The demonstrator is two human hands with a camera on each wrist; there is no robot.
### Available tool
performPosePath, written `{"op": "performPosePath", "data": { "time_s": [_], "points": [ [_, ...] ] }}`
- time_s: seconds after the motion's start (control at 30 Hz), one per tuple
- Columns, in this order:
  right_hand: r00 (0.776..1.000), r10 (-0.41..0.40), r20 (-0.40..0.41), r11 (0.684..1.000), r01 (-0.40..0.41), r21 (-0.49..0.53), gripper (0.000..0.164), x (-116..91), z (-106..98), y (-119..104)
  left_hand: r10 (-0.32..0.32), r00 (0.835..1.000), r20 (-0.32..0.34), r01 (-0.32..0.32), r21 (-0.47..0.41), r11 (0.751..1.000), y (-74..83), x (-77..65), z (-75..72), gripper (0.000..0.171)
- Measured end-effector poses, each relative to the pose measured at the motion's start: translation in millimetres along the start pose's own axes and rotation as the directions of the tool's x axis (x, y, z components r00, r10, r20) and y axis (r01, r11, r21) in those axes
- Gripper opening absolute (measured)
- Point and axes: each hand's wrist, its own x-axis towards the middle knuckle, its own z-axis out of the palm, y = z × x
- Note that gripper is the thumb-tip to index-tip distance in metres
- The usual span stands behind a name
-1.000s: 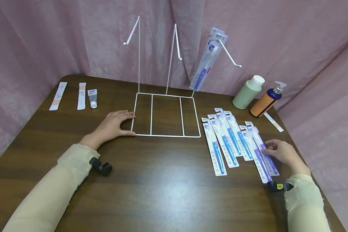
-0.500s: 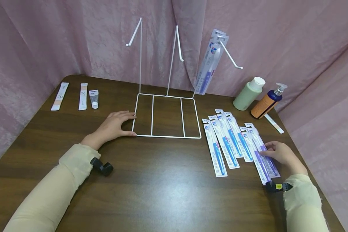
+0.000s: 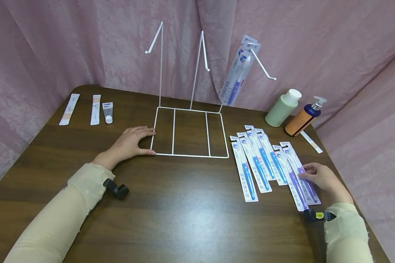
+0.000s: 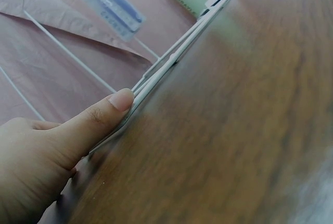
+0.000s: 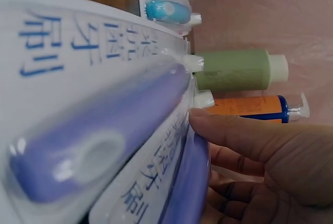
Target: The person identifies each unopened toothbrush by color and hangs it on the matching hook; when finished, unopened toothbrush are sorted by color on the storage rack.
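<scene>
One pink curtain point(image 3: 128, 54) hangs beyond all the fingers, and the dark wooden table point(image 3: 171, 212) spreads beneath them. White wire display rack point(image 3: 191, 156) next, directly right of the left fingers. The left hand point(image 3: 128, 141) is spread, thumb on the rack's near corner, forefinger at its side bar, same as half a second ago. The right hand point(image 3: 324, 179) has its fingers curled, pinching the outer purple toothbrush pack point(image 3: 293, 159) by its edge. Past those fingertips stand the green bottle point(image 3: 283, 107) and the orange-and-blue pump bottle point(image 3: 301, 122). That pinched pack has slid slightly rightward and towards the person since then, lying farther off the inner purple toothbrush pack point(image 3: 293, 179). Four blue toothbrush packs point(image 3: 255, 162) lie left of the right fingers; others hang point(image 3: 240, 69) from the hook farthest from the left fingers. Beyond the left fingertips lie two slim sachets point(image 3: 95, 109) and, smallest, a grey tube point(image 3: 107, 111).
</scene>
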Motion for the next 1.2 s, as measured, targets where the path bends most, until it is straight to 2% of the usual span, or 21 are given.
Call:
{"op": "performPosePath", "data": {
  "time_s": [0.23, 0.63, 0.93, 1.2],
  "points": [
    [0.998, -0.011, -0.055, 1.000, 0.010, -0.020, 0.060, -8, -12, -3, 0.005, 1.000, -0.008, -0.005, 0.007, 1.000, 0.1, 2.2, 0.3, 0.085],
    [0.977, -0.109, -0.183, 0.994, 0.105, -0.032, 0.051, -20, -44, -21, 0.009, 1.000, -0.010, -0.009, 0.007, 1.000, -1.7, 1.8, -0.1, 0.086],
    [0.930, -0.176, -0.323, 0.984, 0.177, -0.026, 0.046, -27, -58, -54, 0.015, 1.000, -0.024, -0.015, 0.012, 1.000, -1.9, -0.7, 0.1, 0.084],
    [0.872, -0.241, -0.426, 0.967, 0.251, -0.033, 0.043, -36, -63, -86, 0.022, 0.999, -0.030, -0.021, 0.010, 1.000, -2.1, -0.4, 2.9, 0.083]
  ]
}}
